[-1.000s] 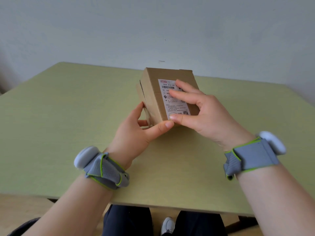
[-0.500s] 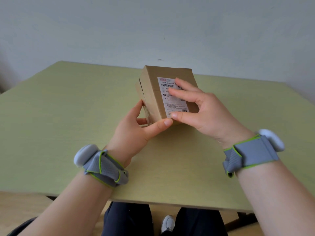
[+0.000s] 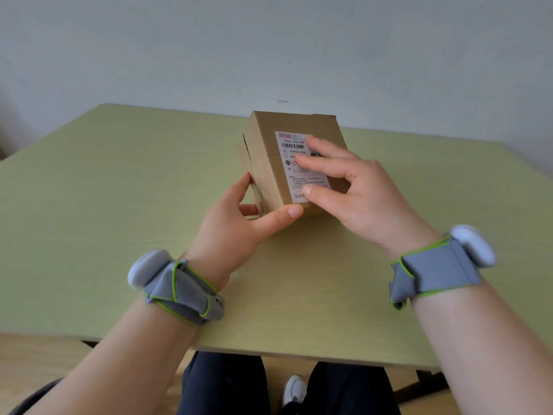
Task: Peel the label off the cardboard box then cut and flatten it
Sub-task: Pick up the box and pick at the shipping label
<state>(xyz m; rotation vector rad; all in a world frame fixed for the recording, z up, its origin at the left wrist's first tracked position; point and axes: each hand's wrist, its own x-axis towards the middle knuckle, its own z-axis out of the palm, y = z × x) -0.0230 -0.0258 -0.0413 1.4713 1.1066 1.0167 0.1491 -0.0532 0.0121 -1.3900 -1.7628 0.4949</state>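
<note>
A small brown cardboard box (image 3: 265, 163) stands on the table in the middle of the head view. A white printed shipping label (image 3: 294, 175) is stuck on its upper face. My left hand (image 3: 236, 232) grips the box's near left corner, with the thumb along the near edge and the fingers on the left side. My right hand (image 3: 365, 199) lies over the right part of the label. Its fingers reach across the label's middle and its thumb tip touches the label's near right corner. The label's right edge is hidden under that hand.
The box sits on a light green table (image 3: 119, 190) whose far edge meets a pale wall. The near table edge runs below my wrists. Under it I see dark trousers and a white shoe (image 3: 294, 389). Both wrists wear grey bands.
My right thumb has slid up from the box's near edge onto the label's near corner. My left hand keeps its grip and the box has barely moved.
</note>
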